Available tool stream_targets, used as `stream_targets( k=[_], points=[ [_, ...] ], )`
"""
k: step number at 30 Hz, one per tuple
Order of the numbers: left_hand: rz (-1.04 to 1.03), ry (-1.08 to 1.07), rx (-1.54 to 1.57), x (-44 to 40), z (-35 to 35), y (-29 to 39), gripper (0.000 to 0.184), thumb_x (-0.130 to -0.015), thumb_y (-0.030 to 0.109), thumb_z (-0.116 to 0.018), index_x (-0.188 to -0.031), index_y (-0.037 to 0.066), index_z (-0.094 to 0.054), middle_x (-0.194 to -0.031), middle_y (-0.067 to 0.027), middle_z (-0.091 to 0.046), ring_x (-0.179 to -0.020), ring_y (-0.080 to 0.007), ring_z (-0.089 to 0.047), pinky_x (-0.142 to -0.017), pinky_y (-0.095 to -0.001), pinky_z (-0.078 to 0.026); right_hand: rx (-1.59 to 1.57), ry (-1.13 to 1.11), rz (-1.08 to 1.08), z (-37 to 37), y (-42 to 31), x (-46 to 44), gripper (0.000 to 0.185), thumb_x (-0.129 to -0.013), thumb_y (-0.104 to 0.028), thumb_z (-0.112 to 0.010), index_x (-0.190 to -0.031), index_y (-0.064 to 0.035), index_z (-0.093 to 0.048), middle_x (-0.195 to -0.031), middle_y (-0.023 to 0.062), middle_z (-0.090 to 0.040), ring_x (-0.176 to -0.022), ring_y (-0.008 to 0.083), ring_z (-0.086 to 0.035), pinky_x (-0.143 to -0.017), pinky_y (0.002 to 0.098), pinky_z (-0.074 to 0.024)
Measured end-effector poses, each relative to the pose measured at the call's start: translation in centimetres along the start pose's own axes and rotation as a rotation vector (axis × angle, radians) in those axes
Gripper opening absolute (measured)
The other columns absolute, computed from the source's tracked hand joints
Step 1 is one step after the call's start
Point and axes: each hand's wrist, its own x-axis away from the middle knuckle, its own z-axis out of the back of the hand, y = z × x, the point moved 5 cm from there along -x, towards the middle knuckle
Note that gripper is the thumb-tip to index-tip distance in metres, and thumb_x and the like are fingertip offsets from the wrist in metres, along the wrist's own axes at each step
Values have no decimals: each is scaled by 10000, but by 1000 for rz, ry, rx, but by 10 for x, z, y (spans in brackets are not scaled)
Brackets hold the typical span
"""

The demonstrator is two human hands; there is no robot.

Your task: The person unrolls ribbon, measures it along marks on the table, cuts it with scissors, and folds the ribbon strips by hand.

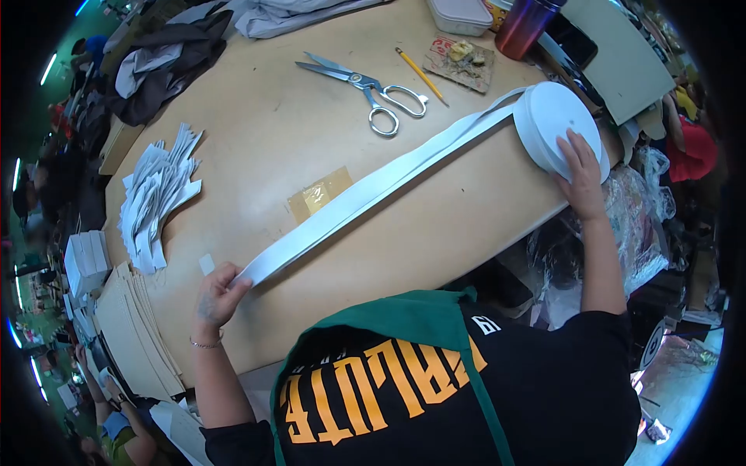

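Observation:
A long white strip (373,186) stretches diagonally over the table from a large white roll (556,128) at the right. My left hand (221,297) pinches the strip's lower left end between thumb and fingers. My right hand (579,172) rests on the front face of the roll with its fingers spread. Silver scissors (364,84) lie above the strip, their blades slightly apart. A yellow pencil (421,76) is to the right of them. At the left is a loose pile of cut white strips (159,194).
The tan table (458,225) carries a patch of tape (320,194), a cardboard piece (460,64), a plastic container (460,15) and a purple-red bottle (528,27). Dark cloth (167,70) lies upper left, clear plastic wrap (633,221) beyond the right edge. Other people are at both sides.

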Motion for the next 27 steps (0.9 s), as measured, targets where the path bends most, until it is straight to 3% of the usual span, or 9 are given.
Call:
stream_targets(
  k=[4, 11, 15, 17, 19, 21, 22, 26, 27],
  points=[
    [101, -67, -3, 25, -3, -18, 175, -812, 175, -660, -843, 3, -655, -709, -25, -527, -663, -114, -503, -628, -268, -410, -109, 3, 182, 1, 17, 6, 808, -595, 16, -744, -1315, -168, -426, -1389, 100, -433, -1300, 327, -389, -1033, 437, -352],
    [137, -45, 80, 32, -15, -32, 206, -805, 199, -653, -845, -3, -648, -715, -61, -539, -659, -163, -522, -624, -292, -417, 47, -13, 272, -10, 86, 29, 744, -651, 33, -695, -1299, -169, -394, -1461, 99, -352, -1353, 310, -332, -1043, 467, -334],
    [35, -12, -32, 27, -15, -24, 205, -800, 194, -637, -826, -10, -636, -742, -114, -575, -683, -240, -560, -645, -332, -443, 312, -198, -42, -5, 67, 35, 886, -663, -53, -741, -1412, -192, -289, -1486, 120, -300, -1361, 353, -299, -1059, 502, -310],
    [-5, 10, 3, 24, -14, -15, 196, -796, 181, -625, -826, -13, -636, -769, -142, -594, -706, -286, -578, -657, -354, -456, 493, -325, -251, 32, -2, 17, 928, -653, -84, -753, -1442, -185, -275, -1498, 130, -274, -1370, 361, -278, -1064, 517, -289],
    [-112, 35, -105, 23, -8, -5, 162, -794, 165, -623, -820, 5, -623, -758, -133, -571, -722, -282, -567, -660, -359, -453, 66, -18, -11, 46, -55, 13, 896, -655, -116, -758, -1438, -144, -323, -1481, 158, -297, -1350, 382, -298, -1069, 503, -287],
    [-261, 91, -242, 23, -3, 13, 127, -784, 142, -621, -813, 19, -609, -759, -130, -559, -741, -291, -560, -662, -372, -452, -198, -5, 70, 45, -156, -13, 731, -679, -121, -753, -1347, -99, -459, -1443, 175, -356, -1315, 382, -345, -1062, 483, -301],
    [-352, 139, -331, 26, 2, 25, 110, -776, 128, -620, -809, 25, -603, -765, -130, -558, -752, -302, -558, -662, -383, -453, -335, -6, 143, 37, -211, -26, 609, -733, -214, -737, -1278, -66, -509, -1371, 176, -440, -1291, 358, -379, -1050, 473, -293],
    [-504, 218, -524, 30, 12, 58, 93, -733, 85, -626, -800, 39, -582, -777, -135, -547, -793, -331, -546, -668, -416, -453, -796, -62, 455, 44, -403, -67, 452, -803, -285, -689, -1206, -130, -555, -1278, 96, -512, -1205, 282, -460, -1007, 505, -330],
    [-527, 240, -509, 28, 14, 57, 93, -745, 87, -630, -814, 39, -589, -779, -120, -556, -780, -301, -554, -662, -395, -454, -924, 54, 460, 29, -423, -75, 335, -827, -279, -662, -1103, -98, -609, -1121, 97, -602, -1093, 289, -531, -948, 463, -390]
  ],
)
